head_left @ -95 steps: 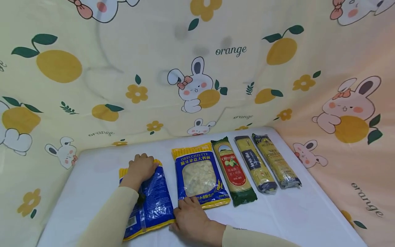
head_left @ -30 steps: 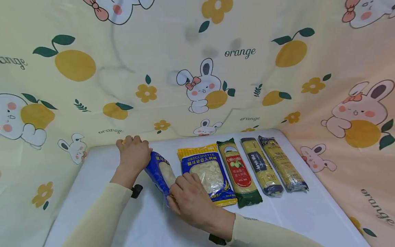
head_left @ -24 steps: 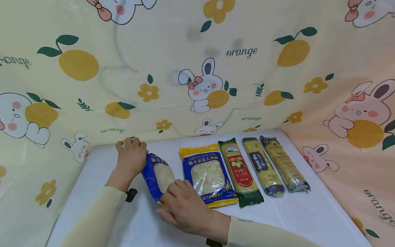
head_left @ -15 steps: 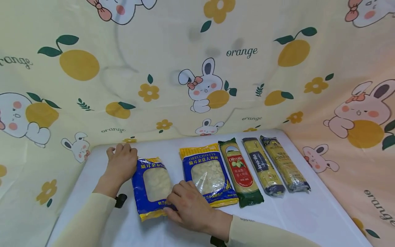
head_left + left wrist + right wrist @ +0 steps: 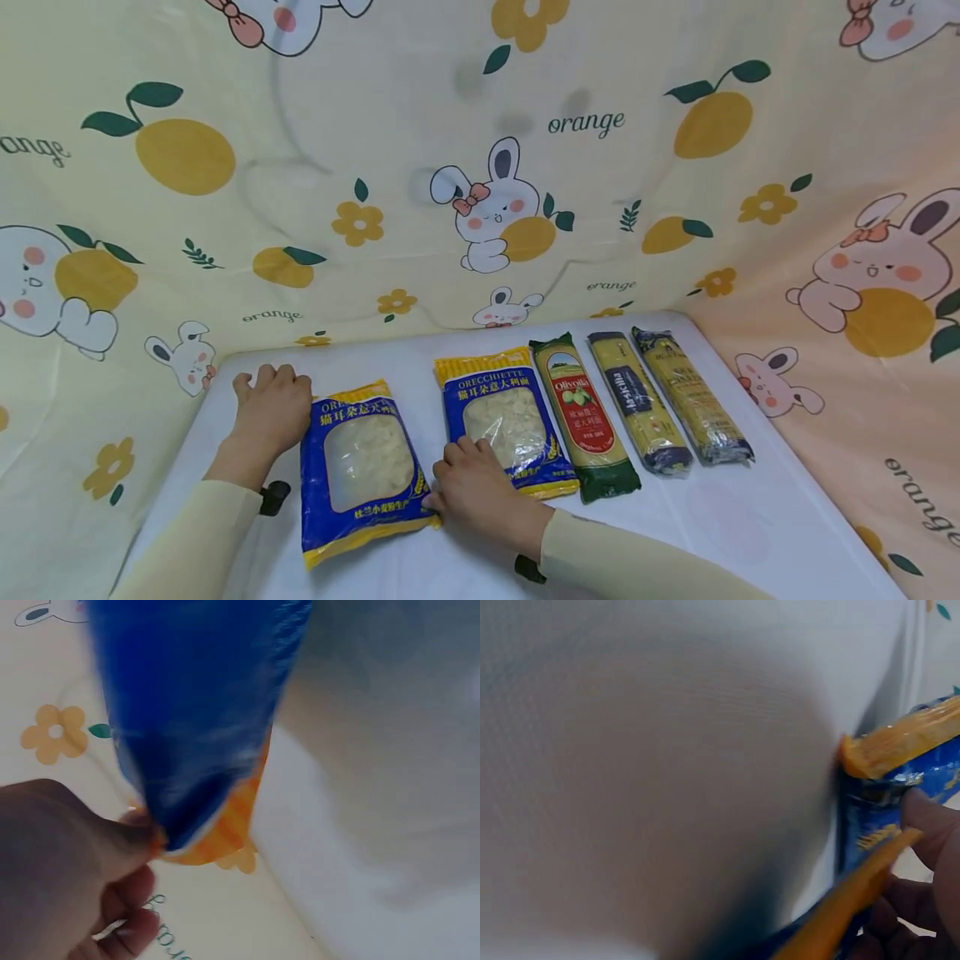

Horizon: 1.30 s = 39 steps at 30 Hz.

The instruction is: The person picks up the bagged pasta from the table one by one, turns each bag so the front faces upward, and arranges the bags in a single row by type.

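A blue and yellow bag of orecchiette (image 5: 369, 462) lies front side up at the left of the table in the head view, its clear window showing pale pasta. My left hand (image 5: 272, 410) is at its upper left corner. In the left wrist view, thumb and finger of the left hand (image 5: 82, 862) pinch the yellow end of the bag (image 5: 187, 712). My right hand (image 5: 487, 492) holds the lower right corner, and its fingers overlap the bottom of a second orecchiette bag (image 5: 504, 417). The right wrist view shows the held bag's yellow edge (image 5: 847, 900) beside the thumb.
Right of the second bag lie a green Olivoila spaghetti pack (image 5: 583, 417) and two gold and navy pasta packs, one nearer (image 5: 637, 400) and one farther right (image 5: 690, 396). A printed curtain (image 5: 390, 167) rises behind the white table (image 5: 720, 533).
The bag lay back side up under the left hand, then both hands lifted and turned it over. It now lies front side up, and the left hand has shifted left and down.
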Each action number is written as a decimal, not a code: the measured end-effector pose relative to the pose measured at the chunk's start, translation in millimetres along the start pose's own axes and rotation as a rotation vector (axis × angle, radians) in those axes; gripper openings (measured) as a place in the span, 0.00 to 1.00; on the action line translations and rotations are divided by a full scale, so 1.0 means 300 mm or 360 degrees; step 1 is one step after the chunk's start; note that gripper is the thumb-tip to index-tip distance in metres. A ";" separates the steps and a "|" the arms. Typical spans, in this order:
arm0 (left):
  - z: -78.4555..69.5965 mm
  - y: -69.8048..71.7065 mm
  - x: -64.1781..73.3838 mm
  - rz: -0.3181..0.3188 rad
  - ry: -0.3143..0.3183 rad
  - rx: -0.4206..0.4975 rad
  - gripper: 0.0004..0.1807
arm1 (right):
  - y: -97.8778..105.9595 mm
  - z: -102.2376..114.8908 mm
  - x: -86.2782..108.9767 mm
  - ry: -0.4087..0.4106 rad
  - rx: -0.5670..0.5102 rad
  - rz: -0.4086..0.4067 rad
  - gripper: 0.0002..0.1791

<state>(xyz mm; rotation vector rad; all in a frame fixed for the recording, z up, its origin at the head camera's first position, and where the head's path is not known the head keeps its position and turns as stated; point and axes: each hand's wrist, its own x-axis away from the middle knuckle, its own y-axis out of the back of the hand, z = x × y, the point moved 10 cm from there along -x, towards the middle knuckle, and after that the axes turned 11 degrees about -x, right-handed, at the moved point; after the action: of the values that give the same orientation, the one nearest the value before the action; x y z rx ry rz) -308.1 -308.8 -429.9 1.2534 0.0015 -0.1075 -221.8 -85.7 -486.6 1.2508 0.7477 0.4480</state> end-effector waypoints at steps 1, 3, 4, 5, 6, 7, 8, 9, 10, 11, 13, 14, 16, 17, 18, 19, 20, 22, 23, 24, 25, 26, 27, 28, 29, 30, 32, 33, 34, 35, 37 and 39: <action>0.005 -0.011 0.004 0.0032 0.0004 0.0004 0.13 | -0.010 0.003 -0.002 0.0004 0.0030 0.0018 0.23; 0.013 -0.036 0.011 0.0102 0.0008 0.0008 0.11 | -0.025 0.014 -0.007 0.0016 0.0056 0.0052 0.25; 0.016 -0.049 0.014 0.0134 0.0009 0.0007 0.10 | -0.030 0.021 -0.010 0.0025 0.0057 0.0068 0.25; 0.019 -0.064 0.017 0.0175 0.0017 0.0008 0.09 | -0.032 0.030 -0.013 0.0034 0.0057 0.0080 0.25; 0.022 -0.080 0.018 0.0216 0.0023 0.0005 0.08 | -0.034 0.039 -0.016 0.0046 0.0054 0.0093 0.25; 0.023 -0.096 0.020 0.0259 0.0028 0.0005 0.07 | -0.035 0.049 -0.019 0.0060 0.0061 0.0098 0.25; 0.025 -0.111 0.022 0.0304 0.0034 0.0007 0.07 | -0.035 0.060 -0.022 0.0078 0.0069 0.0102 0.25; 0.026 -0.125 0.025 0.0337 0.0040 0.0012 0.07 | -0.035 0.072 -0.024 0.0100 0.0084 0.0106 0.25; 0.028 -0.137 0.027 0.0367 0.0048 0.0017 0.07 | -0.035 0.085 -0.027 0.0130 0.0111 0.0099 0.25; 0.029 -0.147 0.029 0.0392 0.0054 0.0019 0.07 | -0.033 0.097 -0.028 0.0159 0.0141 0.0090 0.24; 0.031 -0.159 0.030 0.0404 0.0055 0.0020 0.07 | -0.032 0.117 -0.033 0.0210 0.0195 0.0080 0.24; 0.031 -0.162 0.029 0.0393 0.0053 0.0017 0.07 | -0.033 0.125 -0.035 0.0237 0.0218 0.0075 0.23; 0.030 -0.165 0.026 0.0358 0.0050 0.0013 0.07 | -0.037 0.134 -0.040 0.0268 0.0252 0.0079 0.22; 0.029 -0.165 0.025 0.0345 0.0048 0.0011 0.07 | -0.041 0.134 -0.043 0.0270 0.0259 0.0087 0.22; 0.029 -0.165 0.023 0.0330 0.0047 0.0009 0.07 | -0.046 0.134 -0.048 0.0274 0.0269 0.0091 0.21; 0.027 -0.166 0.022 0.0316 0.0049 0.0005 0.07 | -0.050 0.134 -0.052 0.0277 0.0272 0.0096 0.20; 0.026 -0.164 0.022 0.0303 0.0052 0.0000 0.07 | -0.058 0.132 -0.057 0.0278 0.0267 0.0111 0.19; 0.025 -0.161 0.019 0.0276 0.0059 -0.0008 0.08 | -0.070 0.132 -0.067 0.0286 0.0252 0.0138 0.17; 0.023 -0.157 0.018 0.0262 0.0062 -0.0014 0.09 | -0.075 0.133 -0.072 0.0290 0.0238 0.0148 0.16; 0.021 -0.152 0.017 0.0239 0.0063 -0.0015 0.09 | -0.079 0.133 -0.077 0.0295 0.0223 0.0155 0.15; 0.018 -0.146 0.012 0.0215 0.0059 -0.0017 0.10 | -0.078 0.131 -0.080 0.0297 0.0209 0.0159 0.14; 0.015 -0.138 0.007 0.0187 0.0054 -0.0018 0.10 | -0.075 0.127 -0.082 0.0295 0.0188 0.0156 0.13; 0.012 -0.131 0.001 0.0158 0.0049 -0.0015 0.10 | -0.065 0.124 -0.082 0.0300 0.0178 0.0129 0.12; 0.010 -0.126 -0.005 0.0135 0.0048 -0.0008 0.11 | -0.053 0.117 -0.082 0.0301 0.0171 0.0089 0.12; 0.010 -0.121 -0.012 0.0109 0.0046 -0.0001 0.11 | -0.038 0.110 -0.081 0.0296 0.0167 0.0048 0.12; 0.008 -0.118 -0.020 0.0086 0.0040 0.0007 0.12 | -0.019 0.101 -0.077 0.0295 0.0167 -0.0006 0.12; 0.003 -0.105 -0.035 0.0025 0.0032 0.0032 0.12 | 0.016 0.080 -0.068 0.0283 0.0189 -0.0083 0.11; -0.001 -0.094 -0.043 -0.0022 0.0030 0.0043 0.12 | 0.032 0.072 -0.063 0.0279 0.0219 -0.0121 0.10; -0.007 -0.080 -0.052 -0.0076 0.0027 0.0054 0.11 | 0.041 0.064 -0.058 0.0271 0.0246 -0.0146 0.10; -0.015 -0.064 -0.062 -0.0130 0.0024 0.0062 0.10 | 0.051 0.060 -0.053 0.0269 0.0274 -0.0170 0.08; -0.032 -0.031 -0.079 -0.0239 0.0023 0.0088 0.08 | 0.057 0.057 -0.043 0.0277 0.0337 -0.0216 0.05; -0.047 -0.018 -0.095 -0.0265 0.0040 0.0100 0.07 | 0.051 0.059 -0.032 0.0290 0.0377 -0.0258 0.04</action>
<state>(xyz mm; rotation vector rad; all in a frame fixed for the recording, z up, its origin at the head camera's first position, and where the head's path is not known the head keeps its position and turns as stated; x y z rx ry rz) -336.1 -294.9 -437.9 1.3163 0.1253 -0.2372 -214.2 -100.2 -467.3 1.3682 1.0729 0.3505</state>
